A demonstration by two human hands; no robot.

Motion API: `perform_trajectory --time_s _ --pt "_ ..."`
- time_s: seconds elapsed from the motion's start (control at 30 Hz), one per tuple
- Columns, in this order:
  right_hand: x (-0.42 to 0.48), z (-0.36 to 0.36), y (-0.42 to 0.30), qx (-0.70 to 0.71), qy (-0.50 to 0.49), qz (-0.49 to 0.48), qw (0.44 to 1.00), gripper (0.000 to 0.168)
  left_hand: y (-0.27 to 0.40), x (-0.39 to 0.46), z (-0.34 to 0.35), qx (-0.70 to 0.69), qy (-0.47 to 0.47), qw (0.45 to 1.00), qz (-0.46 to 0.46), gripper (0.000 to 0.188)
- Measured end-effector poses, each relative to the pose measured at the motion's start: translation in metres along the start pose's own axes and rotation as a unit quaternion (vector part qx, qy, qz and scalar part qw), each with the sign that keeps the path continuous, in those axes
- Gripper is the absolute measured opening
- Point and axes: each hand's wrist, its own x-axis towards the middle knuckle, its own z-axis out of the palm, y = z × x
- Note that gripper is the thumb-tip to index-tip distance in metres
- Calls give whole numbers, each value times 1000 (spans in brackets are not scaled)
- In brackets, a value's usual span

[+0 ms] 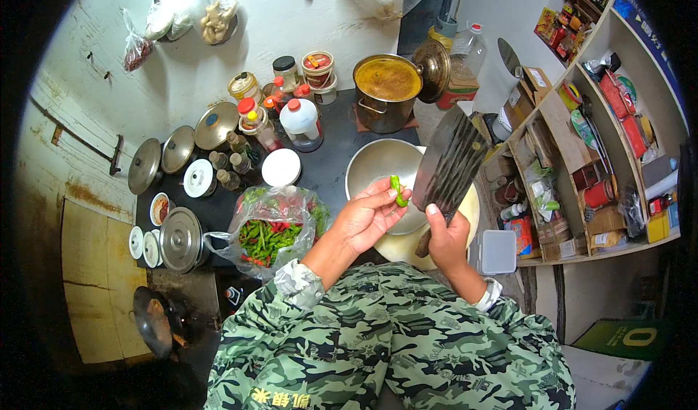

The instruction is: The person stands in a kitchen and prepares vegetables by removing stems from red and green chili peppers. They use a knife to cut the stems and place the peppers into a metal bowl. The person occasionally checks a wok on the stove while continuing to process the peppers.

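Note:
Between the fingertips of my left hand [362, 216] is a green chili pepper [398, 190], raised over a wide stainless-steel bowl [376, 156]. My right hand [448, 241] grips the handle of a cleaver [450, 159], its broad dark blade tilted upward beside the pepper. The bowl rests on a pale round cutting board [470, 208], partly hidden by the cleaver and my hands. Left of my left forearm, a clear plastic bag [313, 219] stands open, filled with green and red chili peppers [268, 241].
A steel pot of orange-brown liquid [388, 82] stands behind the bowl. Bottles and jars, including a white-topped jug [300, 121], crowd the dark counter [327, 131]. Lidded pots [180, 238] line the left side, above a wok [155, 320]. Loaded wooden shelves [567, 164] and a plastic container [497, 252] are right.

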Motion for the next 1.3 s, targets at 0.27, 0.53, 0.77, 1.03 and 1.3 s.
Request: perform_trajectory --time_s 0.27,0.53,0.77,1.03,1.3 --pt "0 16 7 -75 2 -119 990 19 -6 6 -1 -32 -11 999 13 19" --pt "0 20 4 -87 20 -150 985 19 -9 3 4 3 -5 998 56 22" --pt "2 24 -2 -65 28 -133 989 20 -12 -7 19 134 38 980 143 34" --pt "5 22 -10 -31 37 -44 998 21 -23 -10 10 344 25 912 222 35" --pt "27 6 3 -4 72 41 997 22 -30 -5 -12 425 17 879 215 33"
